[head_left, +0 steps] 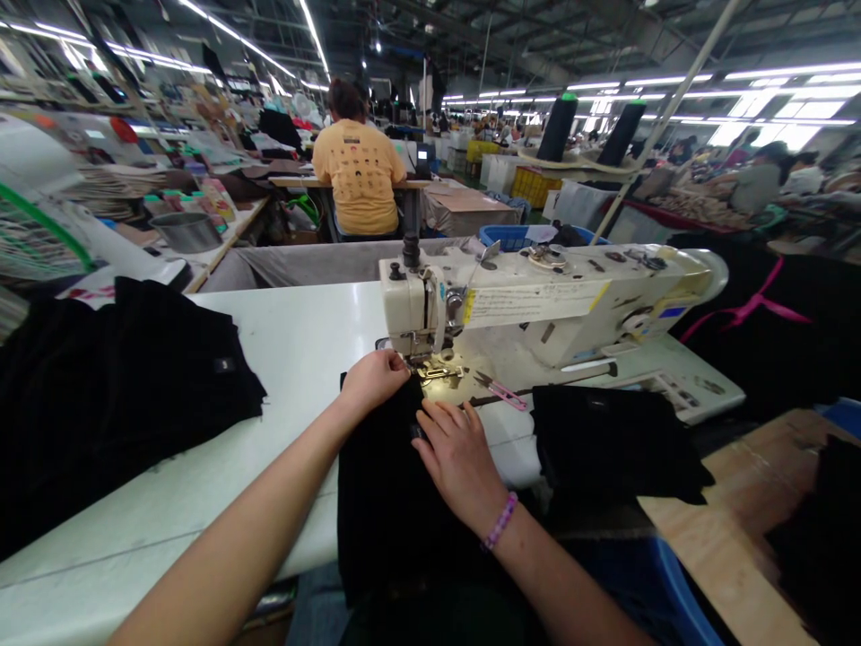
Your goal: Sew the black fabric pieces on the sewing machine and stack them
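Observation:
A piece of black cloth (pixel 383 484) hangs over the table's front edge and runs up to the needle area of a sewing machine (pixel 417 314). My left hand (pixel 373 384) is closed, its fingertips pinching at the cloth's upper edge beside the presser foot. The fingertips partly hide what they grip. My right hand (pixel 461 462) lies on the cloth's right side with fingers stretched out. A small dark piece (pixel 418 432) shows between its thumb and forefinger; I cannot make out what it is. Pink thread snips (pixel 501 392) rest on the machine bed, right of the foot.
Black cloth pieces lie in a heap (pixel 114 395) on the left and a stack (pixel 612 440) on the right. A white fan (pixel 60 206) stands at far left. Behind the machine is a blue basket (pixel 504 237); a person in a yellow shirt (pixel 359 175) sits beyond.

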Motion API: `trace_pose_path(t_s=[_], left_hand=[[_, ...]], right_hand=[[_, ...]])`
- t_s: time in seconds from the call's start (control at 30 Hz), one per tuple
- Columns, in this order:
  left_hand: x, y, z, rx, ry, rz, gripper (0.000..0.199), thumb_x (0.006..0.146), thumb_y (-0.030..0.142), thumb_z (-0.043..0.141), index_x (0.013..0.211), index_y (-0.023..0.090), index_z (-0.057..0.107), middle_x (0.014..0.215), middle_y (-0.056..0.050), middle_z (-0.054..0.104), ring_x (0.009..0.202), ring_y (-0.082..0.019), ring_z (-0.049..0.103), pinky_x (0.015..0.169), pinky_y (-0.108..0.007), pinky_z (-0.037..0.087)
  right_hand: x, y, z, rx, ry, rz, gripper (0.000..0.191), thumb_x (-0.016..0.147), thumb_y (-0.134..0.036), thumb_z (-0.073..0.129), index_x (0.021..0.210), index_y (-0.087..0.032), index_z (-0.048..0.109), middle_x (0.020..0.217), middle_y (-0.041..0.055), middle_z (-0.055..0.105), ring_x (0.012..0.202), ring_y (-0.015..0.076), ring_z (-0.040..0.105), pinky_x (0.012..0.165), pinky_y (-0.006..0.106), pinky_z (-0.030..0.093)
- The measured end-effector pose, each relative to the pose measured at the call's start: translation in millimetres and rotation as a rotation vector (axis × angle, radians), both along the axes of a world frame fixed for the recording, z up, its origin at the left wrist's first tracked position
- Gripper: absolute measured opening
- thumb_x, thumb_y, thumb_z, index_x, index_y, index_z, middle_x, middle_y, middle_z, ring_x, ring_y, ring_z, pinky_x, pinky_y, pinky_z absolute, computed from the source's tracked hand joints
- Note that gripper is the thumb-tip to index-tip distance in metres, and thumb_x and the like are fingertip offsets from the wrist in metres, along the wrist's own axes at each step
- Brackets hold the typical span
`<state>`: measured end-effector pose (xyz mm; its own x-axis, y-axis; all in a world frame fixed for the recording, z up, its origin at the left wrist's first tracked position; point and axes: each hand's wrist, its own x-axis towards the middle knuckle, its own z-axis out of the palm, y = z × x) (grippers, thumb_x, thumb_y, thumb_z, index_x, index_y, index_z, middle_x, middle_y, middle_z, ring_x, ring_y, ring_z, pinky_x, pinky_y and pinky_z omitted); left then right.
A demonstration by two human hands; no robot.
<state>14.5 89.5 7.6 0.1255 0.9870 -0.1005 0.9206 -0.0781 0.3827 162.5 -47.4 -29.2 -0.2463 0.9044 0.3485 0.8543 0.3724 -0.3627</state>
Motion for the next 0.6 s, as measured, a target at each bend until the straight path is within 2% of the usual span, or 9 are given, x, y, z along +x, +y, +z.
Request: trace_pose_path(t_s=[0.4,0.6], left_hand=[[2.4,-3.5,-0.2,0.044,-0.005,0.014,0.023,0.081,0.035,0.055,0.078,0.020,0.072,0.076,-0.007,0.074,0.074,-0.023,0.068,0.062,-0.028,0.041],[1.7,-4.9,0.0,0.078,-0.013,0.012,0.021,0.081,0.032,0.055,0.072,0.021,0.069,0.074,-0.007,0.073,0.072,-0.024,0.068,0.061,-0.029,0.041]], right_hand=[[-2.4,1.3,-0.7,0.030,-0.023,-0.019,0.029,0.099,-0.025,0.057,0.127,-0.020,0.063,0.138,0.0098,0.064,0.125,0.0267,0.055,0.113,0.053,0.035],[-1.8,2.2,-1.8,0.042,-0.012,-0.015,0.029,0.098,-0.025,0.058,0.126,-0.020,0.063,0.137,0.0098,0.064,0.124,0.0268,0.056,0.112,0.053,0.036]])
